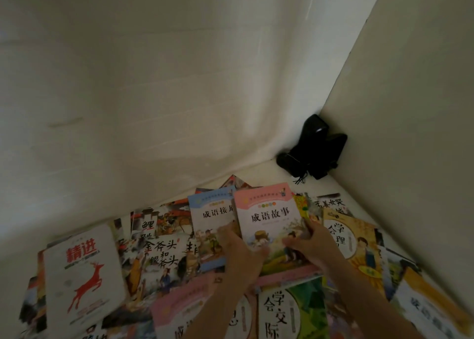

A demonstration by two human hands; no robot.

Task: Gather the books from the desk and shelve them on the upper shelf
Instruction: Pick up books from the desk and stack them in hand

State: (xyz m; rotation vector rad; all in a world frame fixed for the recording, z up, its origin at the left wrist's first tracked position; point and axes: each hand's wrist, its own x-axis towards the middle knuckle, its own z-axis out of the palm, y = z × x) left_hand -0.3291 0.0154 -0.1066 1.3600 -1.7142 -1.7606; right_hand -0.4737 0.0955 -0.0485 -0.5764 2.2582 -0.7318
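Observation:
Several picture books lie spread over a white desk [266, 170] in a corner. A pink-topped book [268, 215] sits in the middle of the pile. My left hand [239, 249] grips its left edge and my right hand [311, 243] grips its right edge, thumb on the cover. A blue-topped book [211, 211] lies just left of it, partly under it. A white book with a red deer [82, 272] lies at the left. A yellow book [355, 238] lies to the right.
A black device with a cord [315, 151] stands in the far right corner of the desk. White walls close the desk in at the back and on the right. More books [287, 313] overlap along the near edge.

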